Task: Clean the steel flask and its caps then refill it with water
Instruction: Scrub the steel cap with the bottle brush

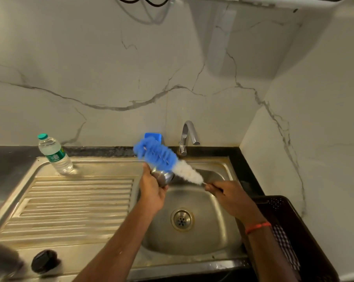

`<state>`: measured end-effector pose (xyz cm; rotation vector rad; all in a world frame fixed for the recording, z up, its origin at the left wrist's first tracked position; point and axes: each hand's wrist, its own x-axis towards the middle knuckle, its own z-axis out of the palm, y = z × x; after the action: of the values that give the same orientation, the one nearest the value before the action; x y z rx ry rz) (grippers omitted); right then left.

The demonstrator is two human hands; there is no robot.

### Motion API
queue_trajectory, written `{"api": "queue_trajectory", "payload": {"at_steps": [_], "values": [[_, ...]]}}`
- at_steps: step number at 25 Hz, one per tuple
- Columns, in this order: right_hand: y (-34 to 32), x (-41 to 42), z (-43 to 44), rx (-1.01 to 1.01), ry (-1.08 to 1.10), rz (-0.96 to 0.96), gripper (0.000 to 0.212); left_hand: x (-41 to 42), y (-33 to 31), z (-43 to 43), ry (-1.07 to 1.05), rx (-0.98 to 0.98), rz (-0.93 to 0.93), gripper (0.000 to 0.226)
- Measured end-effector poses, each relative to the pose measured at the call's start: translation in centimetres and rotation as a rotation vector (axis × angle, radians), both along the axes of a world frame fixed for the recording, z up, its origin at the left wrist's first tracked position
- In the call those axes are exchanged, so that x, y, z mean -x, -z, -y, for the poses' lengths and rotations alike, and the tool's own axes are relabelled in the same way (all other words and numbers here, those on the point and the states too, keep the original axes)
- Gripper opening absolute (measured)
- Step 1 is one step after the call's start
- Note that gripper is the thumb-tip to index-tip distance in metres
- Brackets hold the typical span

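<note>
My left hand grips a small rounded steel piece, a cap of the flask, over the sink basin. My right hand pinches the wire handle of a bottle brush with blue bristles at the tip and white ones lower down. The brush lies against the steel cap's top edge, blurred. A black cap sits on the sink's front rim at the lower left. A blurred grey shape lies at the bottom left corner; I cannot tell what it is.
A clear plastic water bottle with a green cap stands on the ribbed drainboard. The chrome tap is behind the basin, no water running. A blue item sits by the wall. A dark plastic crate stands at the right.
</note>
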<state>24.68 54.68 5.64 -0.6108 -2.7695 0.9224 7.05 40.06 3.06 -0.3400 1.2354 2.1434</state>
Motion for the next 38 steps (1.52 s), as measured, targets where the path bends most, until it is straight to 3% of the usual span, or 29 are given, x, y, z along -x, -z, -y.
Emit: {"api": "queue_trajectory", "payload": {"at_steps": [3,8,18,24,29,31,34,38], "values": [[-0.2,1.2,0.6,-0.049,0.041,-0.03,0.02,-0.5,0.4,-0.2,0.005,0.02,0.022,0.024],[-1.0,-1.7,-1.2,-0.005,0.24,-0.05,0.021,0.6,2.6,0.9,-0.053,0.003,0.05,0.034],[-1.5,-2.0,0.7,0.139,0.098,0.054,0.015,0.8,2.7,1.1,-0.16,0.275,-0.303,0.021],[-0.7,0.9,3.0,-0.003,0.12,-0.005,0.016,0.1,2.3,0.4,-0.121,0.102,-0.249,0.019],[-0.9,-2.2,1.8,0.134,0.085,0.094,0.016,1.0,2.1,1.5,-0.14,-0.017,-0.161,0.027],[-1.0,-1.3,1.7,0.061,0.102,0.063,0.013,0.6,1.8,1.5,-0.085,-0.057,-0.178,0.043],[-0.1,2.1,2.7,-0.008,0.104,0.015,0.019,0.5,1.5,1.2,-0.017,-0.105,-0.212,0.09],[0.1,-0.7,1.7,0.093,0.105,0.124,0.014,1.7,1.7,1.9,-0.02,-0.199,-0.189,0.107]]}}
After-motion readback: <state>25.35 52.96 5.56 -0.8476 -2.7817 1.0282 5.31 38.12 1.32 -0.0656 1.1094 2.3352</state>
